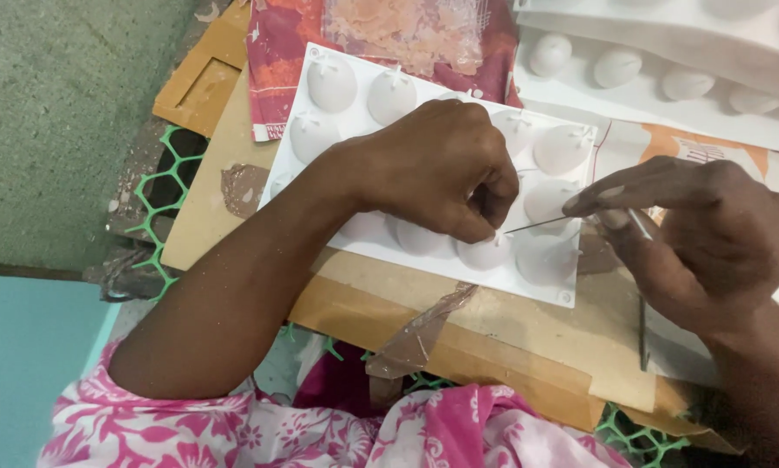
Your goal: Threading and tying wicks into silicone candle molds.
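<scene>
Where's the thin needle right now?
The thin needle is right of centre in the head view, held by the right hand, its tip by the left hand over the white mould.

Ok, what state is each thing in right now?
Left hand: fingers pinched, pressing on the white mould.
Right hand: holding a thin needle, tip aimed toward the left fingertips.
White mould: dome side up, flat on the cardboard.
Needle: nearly level.
Cardboard: lying flat, tape peeling.
</scene>
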